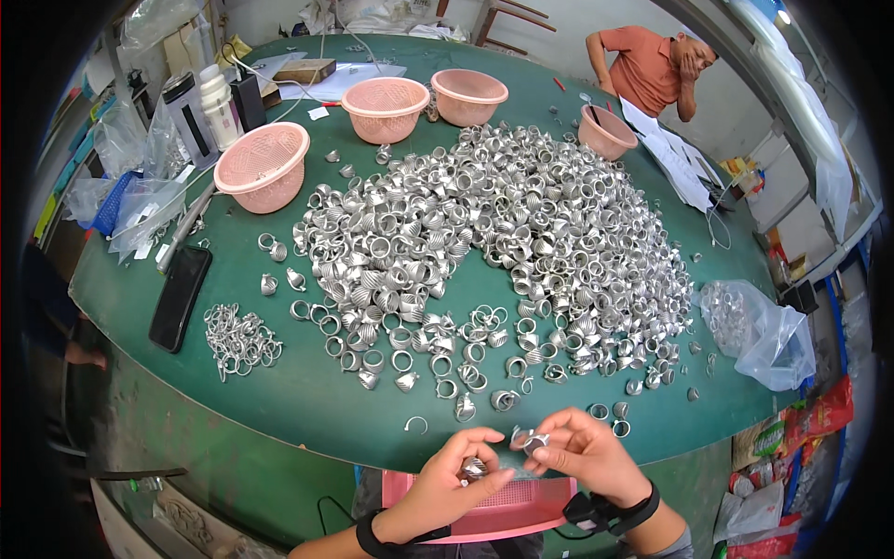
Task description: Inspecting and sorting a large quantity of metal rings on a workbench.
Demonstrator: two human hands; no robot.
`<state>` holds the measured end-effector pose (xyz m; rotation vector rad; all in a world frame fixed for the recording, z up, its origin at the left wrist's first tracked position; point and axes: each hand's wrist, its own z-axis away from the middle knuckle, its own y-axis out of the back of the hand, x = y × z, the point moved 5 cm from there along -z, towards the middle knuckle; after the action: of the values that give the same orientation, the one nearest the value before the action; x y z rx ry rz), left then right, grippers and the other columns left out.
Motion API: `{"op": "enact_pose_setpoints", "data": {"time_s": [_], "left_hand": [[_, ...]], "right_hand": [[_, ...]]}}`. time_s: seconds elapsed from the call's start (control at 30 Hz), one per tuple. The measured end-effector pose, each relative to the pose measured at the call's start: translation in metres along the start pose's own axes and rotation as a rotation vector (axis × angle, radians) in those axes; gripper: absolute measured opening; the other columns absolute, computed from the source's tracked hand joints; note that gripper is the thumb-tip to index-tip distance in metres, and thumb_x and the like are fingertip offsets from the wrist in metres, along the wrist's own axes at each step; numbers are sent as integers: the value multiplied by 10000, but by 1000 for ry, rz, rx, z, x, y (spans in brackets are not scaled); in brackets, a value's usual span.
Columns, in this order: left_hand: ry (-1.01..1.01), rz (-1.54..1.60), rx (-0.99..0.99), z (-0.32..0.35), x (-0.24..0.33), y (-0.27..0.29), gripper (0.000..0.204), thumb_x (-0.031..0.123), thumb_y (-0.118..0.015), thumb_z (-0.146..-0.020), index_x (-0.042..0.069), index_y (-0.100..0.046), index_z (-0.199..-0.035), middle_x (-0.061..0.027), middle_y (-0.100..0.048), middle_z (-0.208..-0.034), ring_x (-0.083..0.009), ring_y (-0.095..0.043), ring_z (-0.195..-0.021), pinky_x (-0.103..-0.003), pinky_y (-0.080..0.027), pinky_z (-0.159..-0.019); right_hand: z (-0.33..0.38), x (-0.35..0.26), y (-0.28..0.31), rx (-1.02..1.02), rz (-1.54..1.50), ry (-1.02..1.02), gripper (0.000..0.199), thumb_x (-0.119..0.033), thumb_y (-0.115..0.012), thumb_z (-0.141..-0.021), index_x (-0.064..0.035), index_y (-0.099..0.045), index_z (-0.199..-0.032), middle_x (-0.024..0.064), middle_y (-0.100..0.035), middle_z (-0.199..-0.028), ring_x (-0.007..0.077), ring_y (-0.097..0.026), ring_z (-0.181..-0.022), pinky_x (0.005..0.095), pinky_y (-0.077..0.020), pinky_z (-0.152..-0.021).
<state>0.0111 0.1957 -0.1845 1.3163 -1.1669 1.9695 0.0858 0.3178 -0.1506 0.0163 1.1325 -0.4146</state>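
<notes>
My left hand (445, 489) is closed around at least one silver ring (473, 469), partly covered by the fingers. Between the thumb and fingers of my right hand (593, 456) is another silver ring (535, 445), pinched just beyond the left fingertips. Below both hands, at the table's near edge, sits a pink plastic basket (507, 533). A big heap of silver rings (400, 233), many with slanted grooves, spreads over the green table (307, 410). One thin open ring (416, 425) lies apart near my left hand.
Pink baskets (265, 191) stand around the heap's far side. Left are a black phone (180, 298) and a small pile of thin rings (240, 342). A clear plastic bag (768, 345) lies right. Across the table, a person in an orange shirt (643, 70) sits near papers (666, 154).
</notes>
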Motion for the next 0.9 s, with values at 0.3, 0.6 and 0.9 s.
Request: {"op": "enact_pose_setpoints", "data": {"time_s": [0.3, 0.6, 0.9], "left_hand": [[-76, -344, 14, -6, -1, -2, 210, 122, -563, -763, 34, -492, -941, -27, -519, -724, -63, -489, -606, -194, -406, -507], [-282, -483, 14, -5, 16, -7, 132, 96, -568, -748, 36, -538, -861, -58, -542, -761, -132, -528, -639, -218, -432, -535], [-407, -439, 77, 0, 23, -8, 111, -23, -602, -671, 4, -546, -763, -87, -564, -749, -164, -531, -622, -247, -422, -546]], "right_hand": [[8, 20, -8, 10, -77, -31, 208, -121, -427, -845, 12, -443, -1004, 135, -572, -831, 171, -572, -718, 250, -464, -620], [16, 23, -6, 22, -95, 29, 251, -104, -439, -839, 30, -431, -1050, 118, -581, -808, 130, -564, -675, 237, -461, -609], [22, 22, -12, 138, -23, 253, 249, -33, -516, -782, 26, -453, -1016, 113, -588, -831, 127, -569, -727, 226, -466, -650]]}}
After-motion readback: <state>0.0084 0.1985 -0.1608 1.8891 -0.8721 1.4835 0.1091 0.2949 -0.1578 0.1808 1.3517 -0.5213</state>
